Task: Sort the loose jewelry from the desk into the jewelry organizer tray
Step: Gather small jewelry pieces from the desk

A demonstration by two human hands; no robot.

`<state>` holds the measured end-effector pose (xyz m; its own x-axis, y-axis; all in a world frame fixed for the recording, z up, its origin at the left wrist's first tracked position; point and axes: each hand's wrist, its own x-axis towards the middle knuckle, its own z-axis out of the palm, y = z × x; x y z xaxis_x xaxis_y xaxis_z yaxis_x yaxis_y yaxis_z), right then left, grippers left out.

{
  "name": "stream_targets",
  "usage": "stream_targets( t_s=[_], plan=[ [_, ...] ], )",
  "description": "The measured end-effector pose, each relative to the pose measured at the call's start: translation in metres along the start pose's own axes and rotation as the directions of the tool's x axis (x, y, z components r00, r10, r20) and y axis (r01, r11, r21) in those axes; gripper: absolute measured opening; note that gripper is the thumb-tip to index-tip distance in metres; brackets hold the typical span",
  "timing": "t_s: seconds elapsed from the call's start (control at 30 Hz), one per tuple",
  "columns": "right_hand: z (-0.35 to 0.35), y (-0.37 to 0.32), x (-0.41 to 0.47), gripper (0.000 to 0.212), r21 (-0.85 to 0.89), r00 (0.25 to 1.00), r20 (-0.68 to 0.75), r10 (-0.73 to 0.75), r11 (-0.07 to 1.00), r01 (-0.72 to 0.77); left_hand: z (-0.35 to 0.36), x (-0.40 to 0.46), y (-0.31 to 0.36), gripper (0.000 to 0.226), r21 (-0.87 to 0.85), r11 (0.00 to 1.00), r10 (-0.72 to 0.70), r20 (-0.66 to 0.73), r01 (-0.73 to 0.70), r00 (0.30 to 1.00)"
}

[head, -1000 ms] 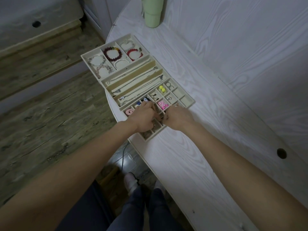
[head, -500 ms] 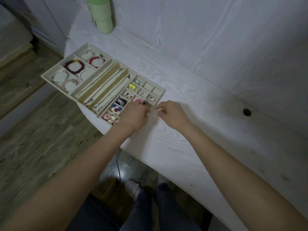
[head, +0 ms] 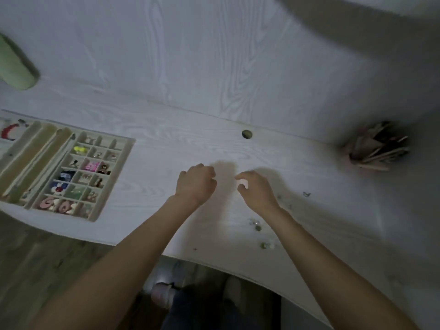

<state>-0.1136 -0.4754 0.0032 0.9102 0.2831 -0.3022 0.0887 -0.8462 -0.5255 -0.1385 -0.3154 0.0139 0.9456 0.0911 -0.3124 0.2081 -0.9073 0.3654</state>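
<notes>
A person's two hands hover over a pale wood-grain surface (head: 238, 103). The left hand (head: 196, 183) has its fingers curled; whether it holds anything cannot be told. The right hand (head: 256, 186) hangs loosely curled, holding nothing visible. The jewelry organizer tray (head: 128, 151), far left near the surface's front edge, already has many compartments filled. Small loose pieces (head: 256, 225) lie beside the right forearm, so sorting seems unfinished. Bare surface lies between hands and tray.
</notes>
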Motion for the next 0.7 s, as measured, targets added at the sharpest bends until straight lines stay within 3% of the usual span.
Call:
stream_targets(
  t_s=[0.2,0.33,0.47,0.6,0.7],
  plan=[
    [-0.038,0.110,-0.022,0.047,-0.019,0.994,-0.020,0.103,0.994,-0.103,0.059,0.014,0.086,0.037,-0.067,0.988,0.144,0.051,-0.140,0.988],
    [-0.050,0.157,-0.029,0.050,0.024,0.993,-0.039,0.110,0.994,-0.109,0.094,0.025,0.115,0.053,-0.092,0.973,0.223,0.098,-0.214,0.970],
    [-0.049,0.177,-0.028,0.037,0.034,0.994,-0.100,0.053,0.998,-0.049,0.112,0.034,0.116,0.067,0.030,0.972,0.230,0.117,-0.235,0.966],
    [-0.042,0.174,-0.019,0.025,0.062,1.000,-0.019,0.022,0.998,-0.021,0.116,0.029,0.113,0.062,0.209,0.947,0.216,0.150,-0.244,0.965],
    [-0.037,0.170,-0.011,0.017,0.025,0.999,-0.026,0.023,0.999,-0.023,0.119,0.025,0.114,0.054,0.285,0.932,0.213,0.073,-0.225,0.974]
  ],
)
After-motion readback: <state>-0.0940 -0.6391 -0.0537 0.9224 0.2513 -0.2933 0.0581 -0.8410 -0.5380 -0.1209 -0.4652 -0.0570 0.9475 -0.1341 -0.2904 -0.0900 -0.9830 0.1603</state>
